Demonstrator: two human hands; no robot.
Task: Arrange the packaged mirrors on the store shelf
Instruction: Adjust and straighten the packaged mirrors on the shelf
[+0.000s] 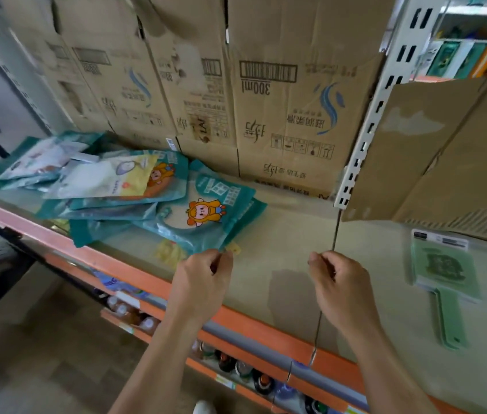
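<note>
Several teal packaged mirrors with a cartoon figure lie in a loose, overlapping pile (111, 186) on the left of the beige shelf (281, 234). The nearest teal package (203, 213) sticks out toward the front. My left hand (203, 279) has its fingers curled at this package's near edge and pinches it there. My right hand (338, 282) hovers over bare shelf to the right, fingers curled, holding nothing. A green hand mirror in clear packaging (442, 273) lies flat at the far right, its handle pointing toward me.
Upside-down cardboard boxes (281, 109) line the back of the shelf, with more boxes (445, 162) at the right. A white slotted upright (367, 132) divides the bays. Small yellow tags (167, 249) lie by the pile. Bottles (245, 369) stand on the lower shelf below the orange front rail (266, 327).
</note>
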